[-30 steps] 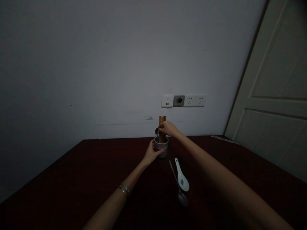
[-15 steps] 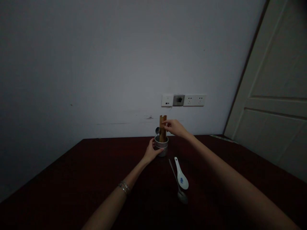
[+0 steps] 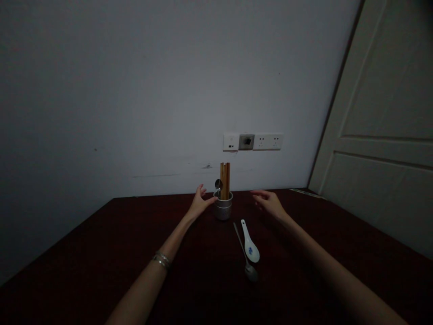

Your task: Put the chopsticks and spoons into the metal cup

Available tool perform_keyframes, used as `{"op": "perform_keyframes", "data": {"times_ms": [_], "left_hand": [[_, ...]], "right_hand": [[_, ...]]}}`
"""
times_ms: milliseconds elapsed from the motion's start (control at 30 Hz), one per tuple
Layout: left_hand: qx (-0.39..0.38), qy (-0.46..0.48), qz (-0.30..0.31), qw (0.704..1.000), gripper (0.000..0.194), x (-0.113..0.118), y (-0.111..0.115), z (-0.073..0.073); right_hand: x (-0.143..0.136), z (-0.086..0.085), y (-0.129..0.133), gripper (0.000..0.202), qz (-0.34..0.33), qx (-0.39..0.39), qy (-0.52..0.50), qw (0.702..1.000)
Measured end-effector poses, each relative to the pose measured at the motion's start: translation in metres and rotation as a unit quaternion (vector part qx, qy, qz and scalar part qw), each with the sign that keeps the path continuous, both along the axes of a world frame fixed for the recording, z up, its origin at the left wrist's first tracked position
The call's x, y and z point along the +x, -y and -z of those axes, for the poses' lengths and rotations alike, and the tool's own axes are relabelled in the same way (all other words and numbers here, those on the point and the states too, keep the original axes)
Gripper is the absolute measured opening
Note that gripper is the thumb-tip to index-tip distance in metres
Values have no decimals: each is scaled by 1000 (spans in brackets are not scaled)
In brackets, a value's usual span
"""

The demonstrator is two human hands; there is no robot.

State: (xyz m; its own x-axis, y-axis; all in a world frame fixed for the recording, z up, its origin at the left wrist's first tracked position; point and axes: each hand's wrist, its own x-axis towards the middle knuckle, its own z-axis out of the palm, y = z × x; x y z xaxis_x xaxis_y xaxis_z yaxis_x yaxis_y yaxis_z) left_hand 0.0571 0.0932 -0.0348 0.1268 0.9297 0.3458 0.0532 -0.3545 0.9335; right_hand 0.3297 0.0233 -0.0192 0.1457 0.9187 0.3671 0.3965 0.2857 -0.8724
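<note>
A metal utensil holder (image 3: 223, 210) stands upright on the dark red table. Several wooden chopsticks (image 3: 225, 181) rise from it, along with a metal spoon (image 3: 218, 184) at its left side, bowl upward. My left hand (image 3: 199, 205) is open at the holder's left, thumb pointing at its rim; whether the thumb touches it I cannot tell. To the right of the holder, my right hand (image 3: 270, 203) hangs over the table, fingers stretched out and holding nothing. Nearer to me lie a white ceramic spoon (image 3: 251, 248) with a blue mark and a long-handled metal spoon (image 3: 251, 272), side by side.
Behind the table (image 3: 135, 243) rises a pale wall with a row of sockets and switches (image 3: 252, 141). A panelled door (image 3: 382, 135) stands on the right. Near the table's back right corner lies a thin pale strip (image 3: 307, 193).
My right hand has let go of the chopsticks and moved off to the right. My left hand has loosened from around the holder and shifted left. The view has turned slightly.
</note>
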Motion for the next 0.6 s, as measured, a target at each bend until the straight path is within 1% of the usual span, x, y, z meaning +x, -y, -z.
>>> {"op": "perform_keyframes", "data": {"times_ms": [133, 233, 333, 367, 433, 467, 500, 567, 600], "left_hand": [[37, 19, -43, 998, 87, -16, -3, -17], [88, 23, -94, 991, 66, -24, 3, -31], [145, -15, -152, 978, 35, -27, 19, -52], [162, -32, -172, 971, 28, -26, 26, -60], [194, -60, -194, 960, 20, -22, 44, -76], [204, -76, -189, 958, 18, -19, 53, -82], [205, -96, -169, 959, 17, -15, 62, -87], [175, -151, -86, 969, 17, -5, 79, -91], [144, -180, -34, 972, 17, 1, 86, -88]], "right_hand": [[5, 41, 9, 39, 5, -54, -16, 998], [3, 65, 15, 36, 2, -81, -22, 996], [2, 79, 18, 33, 5, -77, -18, 997], [1, 81, 18, 32, 9, -71, -14, 997], [1, 83, 17, 32, 23, -63, -6, 998], [1, 83, 17, 32, 28, -61, -1, 998], [1, 83, 17, 31, 32, -61, 4, 998], [1, 83, 17, 29, 34, -62, 14, 997], [0, 83, 18, 29, 34, -62, 21, 997]]}}
